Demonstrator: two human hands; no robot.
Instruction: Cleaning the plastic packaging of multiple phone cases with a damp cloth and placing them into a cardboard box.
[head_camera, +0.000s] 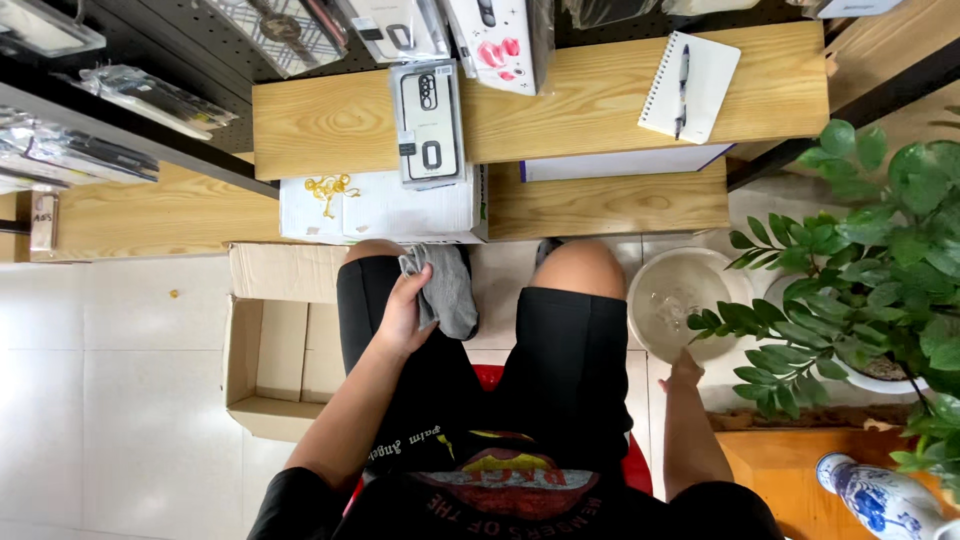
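Observation:
I sit on a red stool, looking down at my knees in black shorts. My left hand (403, 318) grips a grey cloth (445, 290) that drapes between my knees. My right hand (684, 374) reaches to the near rim of a clear basin of water (655, 282) on the floor to my right, its fingers partly hidden behind green leaves. Whether it grips the rim I cannot tell.
An open cardboard box (262, 385) stands on the floor at my left. Ahead are wooden shelves (560, 110) with packaged phone cases (428, 122), a white box (400, 212), a spiral notepad with a pen (690, 85). A leafy potted plant (880, 270) and blue-white vase (875, 498) stand right.

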